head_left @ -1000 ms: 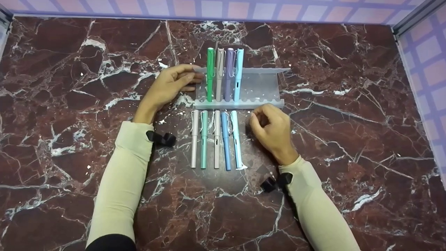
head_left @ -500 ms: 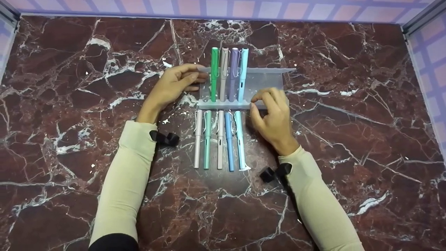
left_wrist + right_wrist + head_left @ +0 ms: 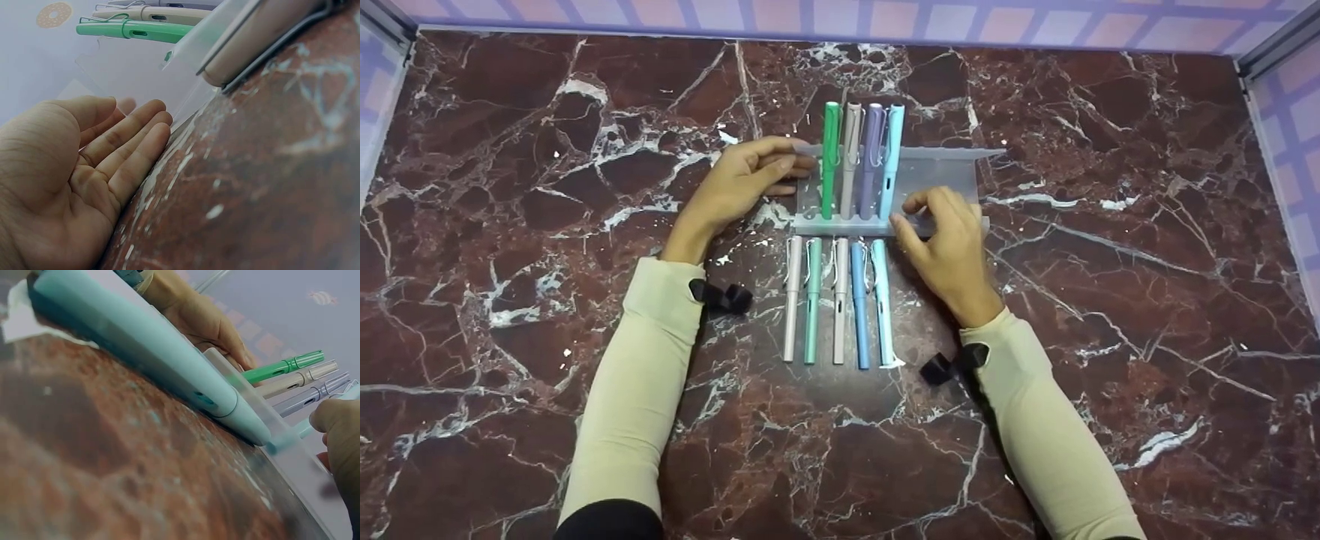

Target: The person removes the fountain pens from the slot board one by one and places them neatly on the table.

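My left hand (image 3: 742,176) rests with loosely bent fingers at the left end of a translucent plastic pen holder (image 3: 937,169), fingertips by its side panel in the left wrist view. Standing in the holder's left notches are a green pen (image 3: 830,161), a beige pen (image 3: 851,161), a purple pen (image 3: 871,161) and a light blue pen (image 3: 892,161). Over the notched front strip hovers or rests my right hand (image 3: 949,244). Its thumb and forefinger are slightly apart, close beside the light blue pen's lower end; no grip on the pen shows.
In front of the holder lie a pale pink-beige pen (image 3: 792,300), a teal pen (image 3: 812,300), a grey-beige pen (image 3: 840,300), a blue pen (image 3: 859,304) and a pale cyan pen (image 3: 883,304), side by side on the dark red marble-patterned table (image 3: 1110,420). A checked wall (image 3: 855,26) stands behind.
My right hand has moved forward from the table in front of the holder to its front strip, then slightly left toward the light blue pen. The left hand stays at the holder's left end.
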`<move>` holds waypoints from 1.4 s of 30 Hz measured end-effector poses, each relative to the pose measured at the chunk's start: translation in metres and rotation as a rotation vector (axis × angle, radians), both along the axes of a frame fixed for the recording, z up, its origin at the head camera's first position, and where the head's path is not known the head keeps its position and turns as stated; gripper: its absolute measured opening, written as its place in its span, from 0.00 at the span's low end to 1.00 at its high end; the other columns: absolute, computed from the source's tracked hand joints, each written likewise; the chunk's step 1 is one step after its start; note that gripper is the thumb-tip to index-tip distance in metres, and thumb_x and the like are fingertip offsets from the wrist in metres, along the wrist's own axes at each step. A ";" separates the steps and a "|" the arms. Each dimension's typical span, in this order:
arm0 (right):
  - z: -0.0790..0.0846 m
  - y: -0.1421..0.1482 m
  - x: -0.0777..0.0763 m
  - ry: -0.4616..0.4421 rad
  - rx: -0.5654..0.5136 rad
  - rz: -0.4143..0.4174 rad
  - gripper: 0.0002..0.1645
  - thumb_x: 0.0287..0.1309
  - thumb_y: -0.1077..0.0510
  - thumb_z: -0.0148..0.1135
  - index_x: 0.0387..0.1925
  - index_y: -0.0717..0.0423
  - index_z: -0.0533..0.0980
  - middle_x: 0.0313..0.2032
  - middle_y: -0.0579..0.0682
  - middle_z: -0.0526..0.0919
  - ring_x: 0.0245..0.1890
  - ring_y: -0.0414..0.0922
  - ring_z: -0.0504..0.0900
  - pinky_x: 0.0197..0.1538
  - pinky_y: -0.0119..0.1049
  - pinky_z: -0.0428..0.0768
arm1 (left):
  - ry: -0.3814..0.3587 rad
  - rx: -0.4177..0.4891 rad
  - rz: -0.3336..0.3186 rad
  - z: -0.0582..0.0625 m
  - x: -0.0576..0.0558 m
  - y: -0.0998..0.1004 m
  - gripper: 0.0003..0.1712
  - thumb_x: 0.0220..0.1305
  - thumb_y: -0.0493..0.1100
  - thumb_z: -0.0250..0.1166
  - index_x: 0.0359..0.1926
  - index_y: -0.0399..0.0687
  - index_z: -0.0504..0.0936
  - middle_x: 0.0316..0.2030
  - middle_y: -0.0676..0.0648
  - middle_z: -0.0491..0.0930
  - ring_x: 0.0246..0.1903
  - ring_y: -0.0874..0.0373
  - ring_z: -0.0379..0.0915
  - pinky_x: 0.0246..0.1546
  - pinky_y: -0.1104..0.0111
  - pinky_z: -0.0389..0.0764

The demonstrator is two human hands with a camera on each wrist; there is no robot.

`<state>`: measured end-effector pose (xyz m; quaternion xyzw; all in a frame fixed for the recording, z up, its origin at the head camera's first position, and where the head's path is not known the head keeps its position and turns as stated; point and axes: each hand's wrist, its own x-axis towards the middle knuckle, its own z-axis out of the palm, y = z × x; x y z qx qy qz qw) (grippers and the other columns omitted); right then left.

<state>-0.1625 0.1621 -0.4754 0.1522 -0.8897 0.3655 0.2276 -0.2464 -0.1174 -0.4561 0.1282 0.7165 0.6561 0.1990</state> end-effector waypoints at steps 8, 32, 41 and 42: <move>0.002 -0.002 -0.004 -0.037 0.034 -0.024 0.15 0.61 0.50 0.69 0.42 0.57 0.81 0.34 0.52 0.85 0.32 0.51 0.77 0.39 0.44 0.67 | 0.000 0.006 -0.006 -0.001 0.000 0.004 0.18 0.76 0.37 0.53 0.62 0.42 0.77 0.58 0.38 0.80 0.57 0.47 0.78 0.58 0.62 0.83; 0.004 -0.006 -0.006 -0.093 0.088 -0.057 0.18 0.61 0.44 0.69 0.40 0.56 0.84 0.36 0.53 0.88 0.30 0.54 0.77 0.39 0.48 0.67 | -0.003 0.008 -0.005 0.000 -0.001 0.002 0.18 0.76 0.36 0.52 0.62 0.41 0.76 0.59 0.38 0.79 0.58 0.47 0.78 0.59 0.62 0.83; 0.001 -0.007 -0.007 -0.068 0.018 -0.052 0.17 0.59 0.46 0.71 0.37 0.57 0.83 0.31 0.53 0.87 0.27 0.53 0.77 0.38 0.47 0.68 | 0.000 0.005 0.000 0.000 0.000 0.000 0.18 0.76 0.37 0.52 0.62 0.42 0.77 0.59 0.39 0.80 0.57 0.48 0.78 0.58 0.62 0.83; 0.001 -0.007 -0.007 -0.065 0.009 -0.053 0.17 0.59 0.47 0.71 0.36 0.57 0.82 0.29 0.54 0.86 0.27 0.53 0.77 0.38 0.47 0.69 | 0.003 0.003 0.001 -0.001 0.000 -0.001 0.18 0.76 0.37 0.52 0.62 0.42 0.77 0.58 0.39 0.80 0.57 0.48 0.78 0.58 0.62 0.83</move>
